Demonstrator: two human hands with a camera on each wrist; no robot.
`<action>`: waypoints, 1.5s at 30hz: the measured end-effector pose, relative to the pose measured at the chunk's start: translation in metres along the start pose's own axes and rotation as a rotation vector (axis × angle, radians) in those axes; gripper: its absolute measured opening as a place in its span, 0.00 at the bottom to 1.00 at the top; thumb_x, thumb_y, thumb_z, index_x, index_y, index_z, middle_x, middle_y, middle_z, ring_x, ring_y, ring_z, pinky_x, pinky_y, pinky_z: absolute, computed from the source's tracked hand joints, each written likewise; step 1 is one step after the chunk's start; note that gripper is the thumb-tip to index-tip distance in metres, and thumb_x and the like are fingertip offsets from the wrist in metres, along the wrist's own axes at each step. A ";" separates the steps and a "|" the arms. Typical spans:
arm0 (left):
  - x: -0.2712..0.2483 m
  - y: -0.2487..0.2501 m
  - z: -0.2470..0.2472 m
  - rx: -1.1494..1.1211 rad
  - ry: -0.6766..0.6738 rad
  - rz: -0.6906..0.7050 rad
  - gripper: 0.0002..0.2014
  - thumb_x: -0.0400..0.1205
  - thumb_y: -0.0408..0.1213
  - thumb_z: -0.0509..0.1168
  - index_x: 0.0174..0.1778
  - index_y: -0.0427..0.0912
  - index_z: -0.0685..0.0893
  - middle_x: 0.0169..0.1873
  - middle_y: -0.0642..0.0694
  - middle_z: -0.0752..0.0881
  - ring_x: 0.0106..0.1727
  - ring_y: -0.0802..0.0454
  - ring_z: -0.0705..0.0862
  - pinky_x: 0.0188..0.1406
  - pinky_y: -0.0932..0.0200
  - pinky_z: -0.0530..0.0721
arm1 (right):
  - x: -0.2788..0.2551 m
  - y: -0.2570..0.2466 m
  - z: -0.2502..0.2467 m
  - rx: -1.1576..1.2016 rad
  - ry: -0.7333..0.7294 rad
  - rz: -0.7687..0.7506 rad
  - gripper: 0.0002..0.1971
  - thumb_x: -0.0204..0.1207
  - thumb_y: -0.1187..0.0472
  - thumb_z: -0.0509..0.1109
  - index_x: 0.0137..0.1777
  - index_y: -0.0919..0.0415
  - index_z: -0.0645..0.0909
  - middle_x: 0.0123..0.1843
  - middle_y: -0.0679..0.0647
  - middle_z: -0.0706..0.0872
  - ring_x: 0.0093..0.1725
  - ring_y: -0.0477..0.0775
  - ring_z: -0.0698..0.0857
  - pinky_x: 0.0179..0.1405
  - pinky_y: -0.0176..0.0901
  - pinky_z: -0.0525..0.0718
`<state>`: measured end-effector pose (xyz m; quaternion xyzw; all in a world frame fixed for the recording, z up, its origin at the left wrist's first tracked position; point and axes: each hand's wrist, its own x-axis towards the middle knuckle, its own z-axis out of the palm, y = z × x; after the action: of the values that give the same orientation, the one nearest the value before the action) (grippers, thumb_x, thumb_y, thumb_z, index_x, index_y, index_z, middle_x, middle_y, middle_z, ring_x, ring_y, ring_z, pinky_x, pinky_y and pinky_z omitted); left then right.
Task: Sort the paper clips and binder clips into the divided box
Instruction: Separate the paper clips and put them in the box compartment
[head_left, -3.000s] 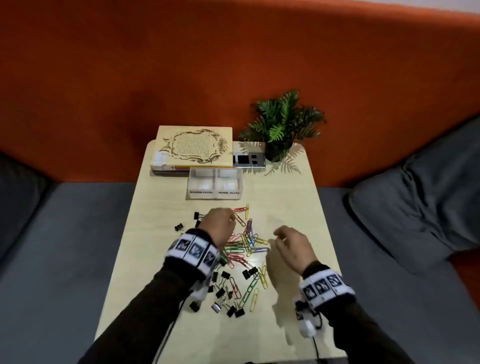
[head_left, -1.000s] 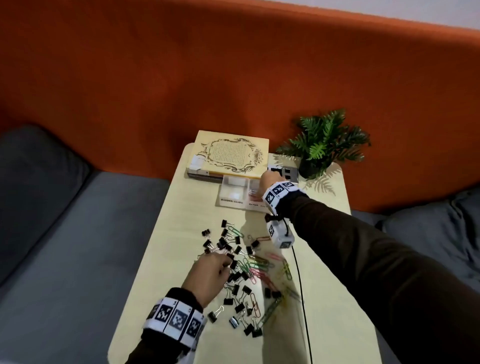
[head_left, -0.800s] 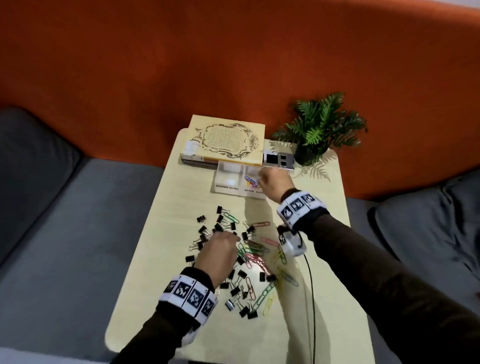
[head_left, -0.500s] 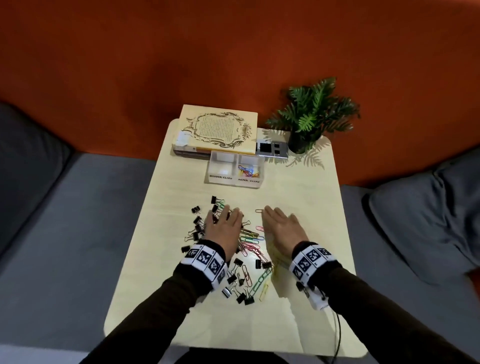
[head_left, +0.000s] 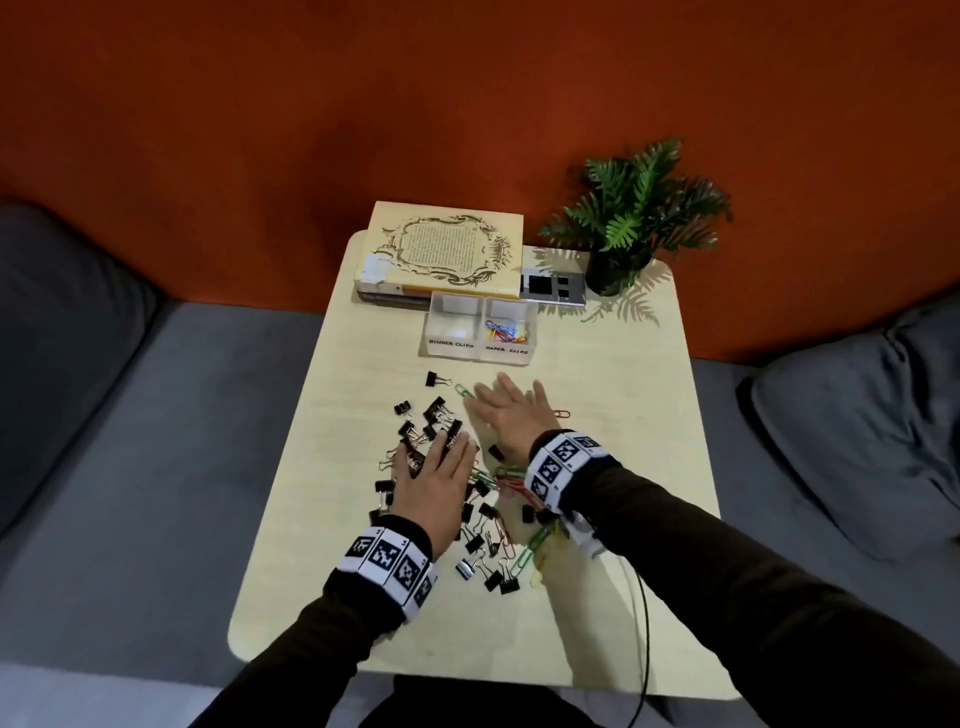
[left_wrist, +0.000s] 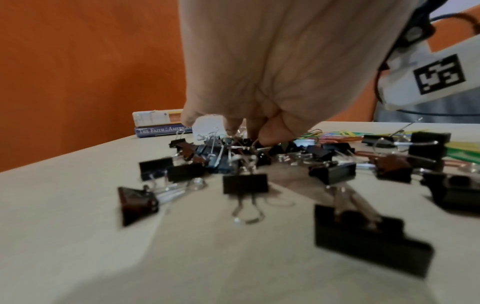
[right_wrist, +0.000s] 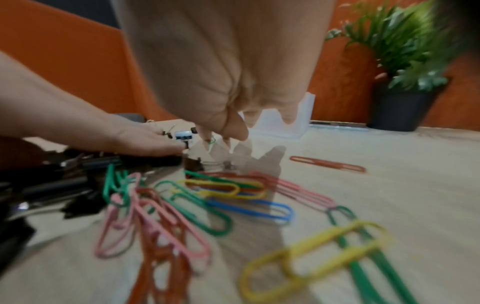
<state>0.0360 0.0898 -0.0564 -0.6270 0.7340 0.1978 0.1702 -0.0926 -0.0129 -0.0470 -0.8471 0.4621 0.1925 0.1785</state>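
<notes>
The clear divided box (head_left: 478, 349) stands at the far middle of the table. Its left cell, marked binder clips, is bare; its right cell holds several coloured paper clips (head_left: 501, 330). My left hand (head_left: 435, 475) lies flat with spread fingers on the black binder clips (head_left: 483, 512), fingertips among them (left_wrist: 245, 184). My right hand (head_left: 506, 415) lies open just ahead of the coloured paper clips (right_wrist: 233, 191), holding nothing. A green paper clip (head_left: 464, 391) lies by its index fingertip and an orange one (head_left: 561, 414) to its right.
Stacked books (head_left: 441, 254), a small grey device (head_left: 553, 287) and a potted plant (head_left: 623, 228) line the table's far edge behind the box. One binder clip (head_left: 434, 378) lies apart near the box. A cable (head_left: 644, 649) hangs from my right wrist. Grey sofa cushions flank the table.
My right hand dropped paper clips into the box's right cell, came back to the pile and now rests flat farther forward. My left hand stayed on the binder clips.
</notes>
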 end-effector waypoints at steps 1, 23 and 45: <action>-0.002 -0.004 0.000 -0.011 -0.002 -0.017 0.39 0.81 0.26 0.53 0.82 0.45 0.35 0.84 0.51 0.35 0.85 0.48 0.35 0.78 0.25 0.42 | -0.005 0.010 0.003 0.023 0.003 0.034 0.40 0.75 0.67 0.65 0.79 0.44 0.48 0.84 0.47 0.46 0.83 0.56 0.40 0.78 0.71 0.40; -0.040 0.005 0.000 0.097 0.113 0.233 0.42 0.78 0.24 0.54 0.82 0.49 0.36 0.83 0.52 0.35 0.79 0.51 0.27 0.70 0.25 0.27 | -0.146 0.004 0.078 0.119 0.200 -0.054 0.37 0.64 0.68 0.74 0.73 0.51 0.67 0.74 0.51 0.76 0.74 0.56 0.74 0.67 0.69 0.75; -0.055 0.012 0.011 0.047 0.126 0.211 0.47 0.61 0.29 0.74 0.79 0.47 0.64 0.80 0.47 0.68 0.82 0.43 0.60 0.69 0.18 0.53 | -0.122 0.002 0.070 0.107 0.055 -0.114 0.29 0.80 0.42 0.38 0.79 0.47 0.37 0.80 0.43 0.37 0.79 0.46 0.35 0.77 0.65 0.29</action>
<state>0.0330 0.1442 -0.0379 -0.5536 0.8094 0.1576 0.1164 -0.1661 0.1064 -0.0477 -0.8662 0.4276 0.1335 0.2214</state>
